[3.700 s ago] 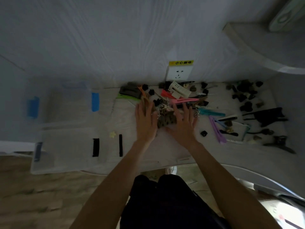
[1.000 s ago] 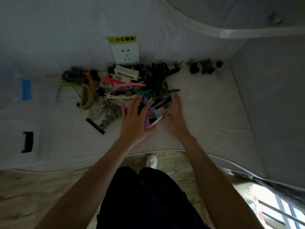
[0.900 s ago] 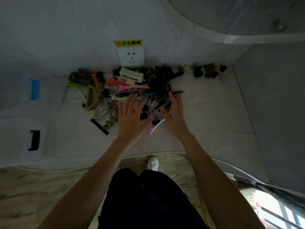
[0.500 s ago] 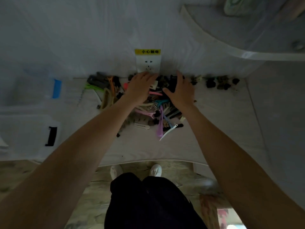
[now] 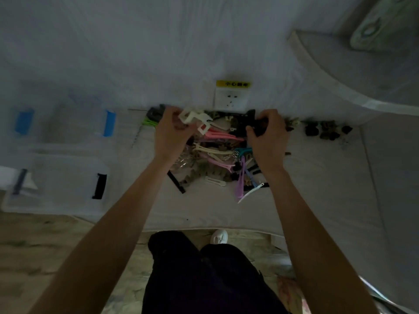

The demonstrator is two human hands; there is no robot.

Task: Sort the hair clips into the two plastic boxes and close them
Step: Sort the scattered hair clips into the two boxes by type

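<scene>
At the back of the table (image 5: 317,189), by the wall socket (image 5: 230,101), my left hand (image 5: 172,132) pinches a white clip (image 5: 195,118) and my right hand (image 5: 268,137) clamps black clips (image 5: 251,123) atop the tangled pile (image 5: 217,155); light, stiff, snaggy plastic, so I'd hold each by its spine

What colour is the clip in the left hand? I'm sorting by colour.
White or cream; the clip shows in the head view, held by the left hand.

A yellow label (image 5: 233,84) above the wall socket (image 5: 230,99) reads "小心触电".
</scene>
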